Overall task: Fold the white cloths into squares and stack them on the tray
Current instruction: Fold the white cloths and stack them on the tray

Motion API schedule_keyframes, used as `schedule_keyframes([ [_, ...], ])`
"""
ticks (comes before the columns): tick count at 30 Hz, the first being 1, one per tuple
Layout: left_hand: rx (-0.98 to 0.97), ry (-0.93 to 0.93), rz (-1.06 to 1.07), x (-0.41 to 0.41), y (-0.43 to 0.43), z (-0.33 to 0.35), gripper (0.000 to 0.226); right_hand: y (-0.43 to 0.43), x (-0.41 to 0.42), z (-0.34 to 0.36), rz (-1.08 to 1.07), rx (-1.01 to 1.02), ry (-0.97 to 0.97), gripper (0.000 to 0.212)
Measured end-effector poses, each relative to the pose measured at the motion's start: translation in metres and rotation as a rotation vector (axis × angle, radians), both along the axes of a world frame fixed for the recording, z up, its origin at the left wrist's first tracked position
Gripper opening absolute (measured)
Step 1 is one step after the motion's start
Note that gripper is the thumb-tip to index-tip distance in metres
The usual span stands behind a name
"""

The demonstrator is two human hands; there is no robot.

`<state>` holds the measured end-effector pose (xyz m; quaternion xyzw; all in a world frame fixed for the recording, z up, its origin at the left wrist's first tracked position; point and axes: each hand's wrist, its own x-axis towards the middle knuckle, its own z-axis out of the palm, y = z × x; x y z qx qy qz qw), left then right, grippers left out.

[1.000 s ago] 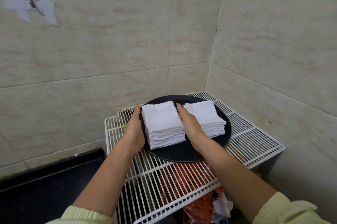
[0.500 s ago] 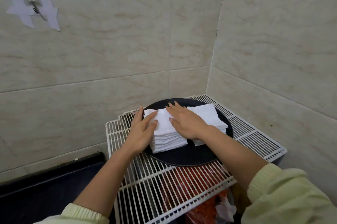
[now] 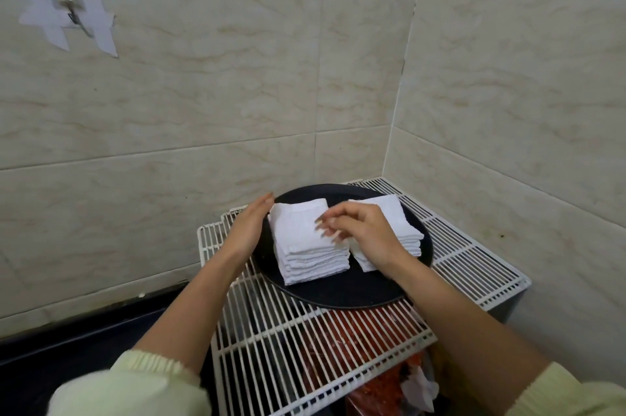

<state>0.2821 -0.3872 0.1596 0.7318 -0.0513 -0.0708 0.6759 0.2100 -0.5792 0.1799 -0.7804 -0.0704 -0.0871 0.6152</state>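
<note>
A round black tray (image 3: 342,295) sits on a white wire rack, carrying two stacks of folded white cloths. The left stack (image 3: 306,251) is the taller; the right stack (image 3: 404,229) lies partly behind my right hand. My left hand (image 3: 245,231) presses flat, fingers straight, against the left side of the left stack. My right hand (image 3: 360,234) hovers between the stacks with loosely curled fingers, the fingertips touching the top cloth near its right edge. I see nothing held in it.
The wire rack (image 3: 474,266) fills the corner between two tiled walls. A red bag (image 3: 355,327) lies under it. A black counter (image 3: 67,348) is at lower left. A taped hook (image 3: 67,7) hangs on the left wall.
My right hand has lifted from lying flat on the left stack and curled its fingers. My left hand moved from the stack's top edge to press flat against its side.
</note>
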Motion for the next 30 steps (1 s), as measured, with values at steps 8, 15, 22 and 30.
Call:
schedule_keyframes([
  [8, -0.021, 0.172, -0.048, 0.008, -0.003, 0.001, 0.033, 0.033, -0.01, -0.033, 0.222, -0.207, 0.355, 0.039],
  [15, -0.039, 0.168, -0.072, 0.01, -0.003, -0.002, 0.035, 0.03, -0.008, -0.036, 0.184, -0.131, 0.382, 0.045],
  [22, -0.031, -0.081, 0.123, 0.018, -0.01, 0.022, 0.039, -0.015, -0.012, 0.018, 0.11, -0.046, 0.264, 0.031],
  [30, -0.326, 0.145, -0.131, -0.025, -0.123, 0.055, 0.059, -0.099, 0.023, 0.027, -0.467, 0.052, 0.118, 0.017],
])
